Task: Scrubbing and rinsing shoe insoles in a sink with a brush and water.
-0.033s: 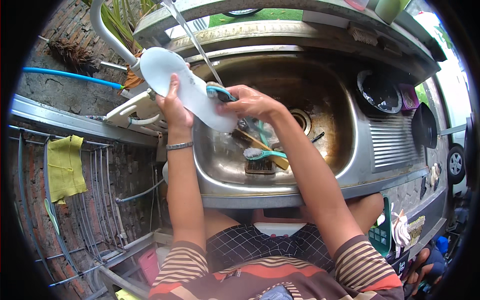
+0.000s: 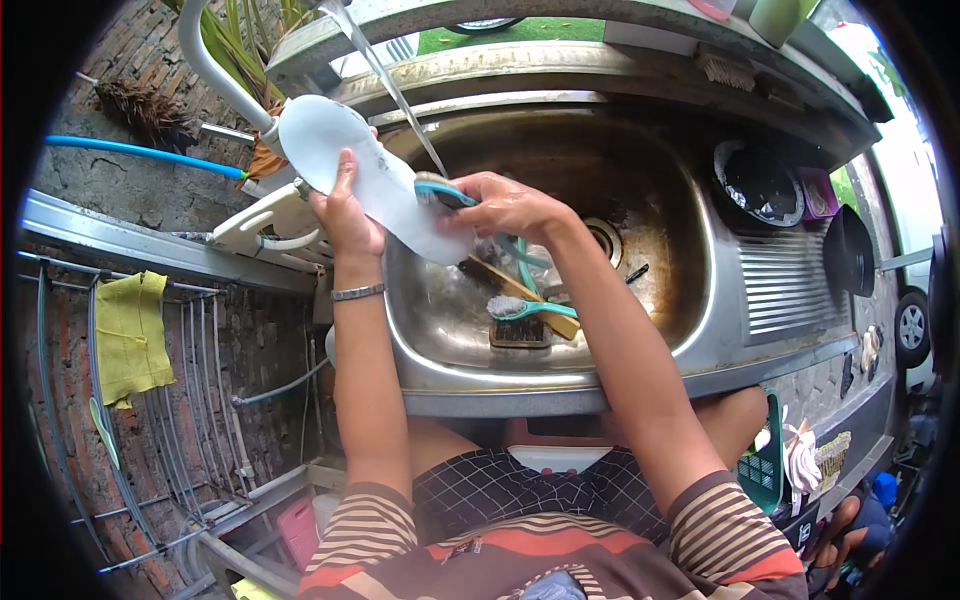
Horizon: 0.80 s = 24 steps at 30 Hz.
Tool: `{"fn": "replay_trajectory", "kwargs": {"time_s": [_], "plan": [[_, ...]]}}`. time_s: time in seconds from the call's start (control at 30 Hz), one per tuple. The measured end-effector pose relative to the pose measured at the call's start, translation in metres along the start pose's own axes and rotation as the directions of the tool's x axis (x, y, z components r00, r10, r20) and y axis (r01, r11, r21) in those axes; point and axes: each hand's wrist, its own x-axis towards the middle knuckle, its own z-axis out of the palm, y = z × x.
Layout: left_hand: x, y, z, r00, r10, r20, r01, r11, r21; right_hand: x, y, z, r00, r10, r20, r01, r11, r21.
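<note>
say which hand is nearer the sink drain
Right. The right hand, holding a brush, is left of the drain; the left hand, holding the white sole, is farther left.

left: brick wall (image 2: pixel 120 45), metal rail (image 2: pixel 150 240) | far: green turf (image 2: pixel 570 28) beyond ledge (image 2: pixel 520 62) | light: daylight

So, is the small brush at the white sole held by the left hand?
No, the right hand holds the small brush, while the left hand grips the white sole.
</note>
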Motion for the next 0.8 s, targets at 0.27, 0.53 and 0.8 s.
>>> {"fn": "replay_trajectory", "kwargs": {"time_s": [0.27, 0.53, 0.8], "plan": [[-0.025, -0.022, 0.031, 0.98, -0.091, 0.178, 0.079, 0.994, 0.073, -0.002, 0.002, 0.008, 0.892, -0.065, -0.448, 0.101, 0.993, 0.055], [-0.015, -0.005, 0.019, 0.999, 0.025, 0.048, -0.024, 0.999, -0.027, -0.001, 0.005, 0.006, 0.938, -0.134, -0.321, 0.106, 0.989, -0.101], [-0.025, -0.032, 0.022, 0.973, -0.109, 0.204, 0.063, 0.973, 0.223, 0.004, -0.004, 0.015, 0.869, -0.166, -0.465, 0.283, 0.94, 0.192]]}}
